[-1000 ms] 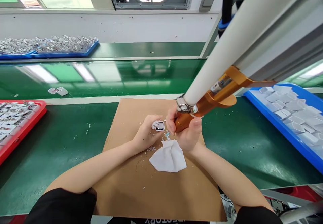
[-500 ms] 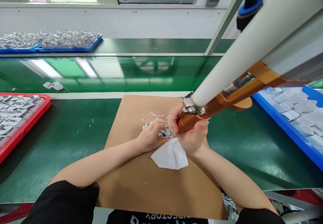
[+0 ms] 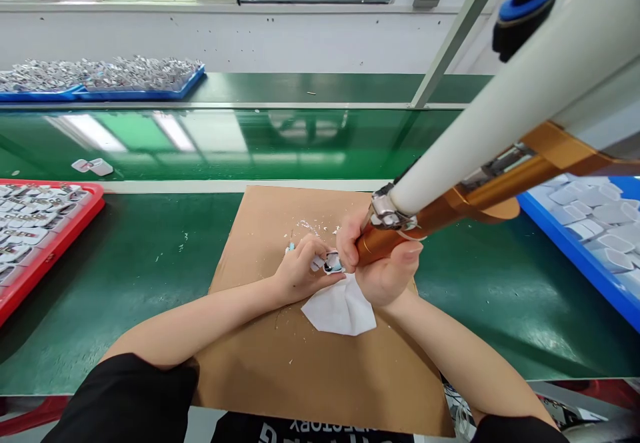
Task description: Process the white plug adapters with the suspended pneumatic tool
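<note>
My left hand is closed on a small white plastic part with a dark and pale blue middle, above the brown cardboard sheet. Right beside it, my right hand wraps round an orange hand tool with a thick white tube running along its top. A metal clamp sits near the tube's lower end. The tool's tip is hidden by my fingers. Under both hands lies a folded white cloth or paper.
A red tray of white parts stands left. On the right, a blue tray holds white covers. Blue trays of small metal pieces sit on the back shelf. White crumbs and a small blue-tipped item lie on the cardboard.
The tool and my right hand have shifted slightly right in the view. The white part shows a little more between my hands. Both grips are unchanged.
</note>
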`<move>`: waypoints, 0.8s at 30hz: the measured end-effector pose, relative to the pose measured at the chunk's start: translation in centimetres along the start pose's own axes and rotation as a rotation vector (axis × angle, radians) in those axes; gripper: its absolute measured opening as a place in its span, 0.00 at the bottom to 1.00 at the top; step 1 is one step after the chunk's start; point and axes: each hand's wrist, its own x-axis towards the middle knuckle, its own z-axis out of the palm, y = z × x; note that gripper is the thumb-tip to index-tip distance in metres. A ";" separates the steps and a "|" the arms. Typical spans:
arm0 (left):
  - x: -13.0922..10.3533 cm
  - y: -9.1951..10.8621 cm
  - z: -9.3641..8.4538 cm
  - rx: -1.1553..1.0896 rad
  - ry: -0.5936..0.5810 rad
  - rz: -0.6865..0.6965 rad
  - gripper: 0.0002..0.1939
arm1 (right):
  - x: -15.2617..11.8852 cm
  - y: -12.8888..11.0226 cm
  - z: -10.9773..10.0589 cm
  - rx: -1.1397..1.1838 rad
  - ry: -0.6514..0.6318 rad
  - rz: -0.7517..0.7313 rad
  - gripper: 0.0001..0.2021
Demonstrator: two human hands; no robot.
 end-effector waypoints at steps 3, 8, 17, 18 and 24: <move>0.0 -0.1 0.1 0.018 0.024 0.028 0.18 | 0.0 0.0 0.0 0.030 -0.005 0.000 0.27; 0.0 -0.4 0.2 0.054 0.077 0.081 0.22 | 0.0 0.0 0.0 0.005 -0.030 0.003 0.28; 0.4 -0.4 0.1 0.056 0.050 0.137 0.11 | 0.1 0.2 0.0 0.030 -0.041 -0.018 0.26; 0.4 -0.4 0.2 0.052 0.050 0.139 0.11 | 0.0 0.2 0.1 0.034 -0.040 -0.027 0.26; 0.6 -0.2 0.1 0.022 0.070 0.136 0.11 | 0.0 0.1 0.1 0.039 -0.053 -0.029 0.25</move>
